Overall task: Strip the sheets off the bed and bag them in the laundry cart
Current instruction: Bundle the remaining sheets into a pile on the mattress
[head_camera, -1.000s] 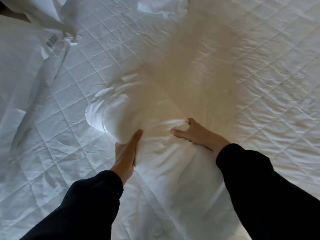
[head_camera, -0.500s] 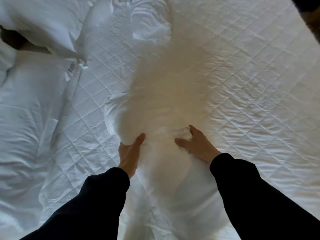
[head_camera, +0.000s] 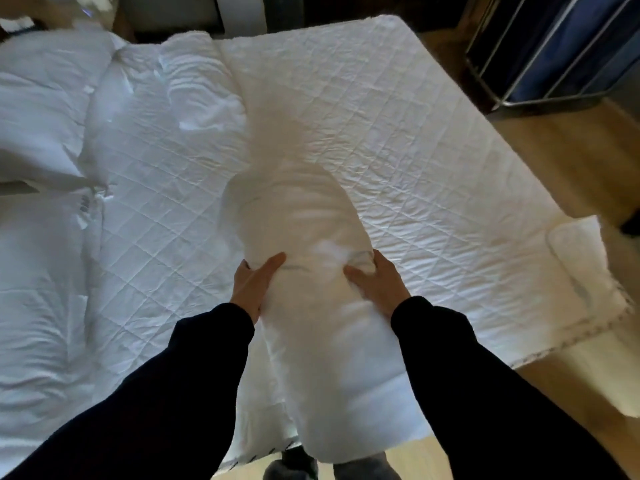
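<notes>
**Sheet gathered into a bundle, cart waiting across the room**

Both hands clasp a bunched white sheet (head_camera: 298, 216). The left hand (head_camera: 254, 284) grips its left side with the thumb across the top. The right hand (head_camera: 375, 284) grips the right side, fingers curled into the folds. The sheet forms a thick, soft, motion-blurred roll over the bed's near edge, trailing down toward the floor. Beneath it lies a bare quilted mattress pad (head_camera: 415, 150). Crumpled white bedding (head_camera: 41, 116) is heaped at the left. The step appears to be gathering. Next, probably, the bundle goes to the blue laundry cart (head_camera: 554, 46), well apart at upper right, with its tail kept off the wooden floor (head_camera: 554, 161).
</notes>
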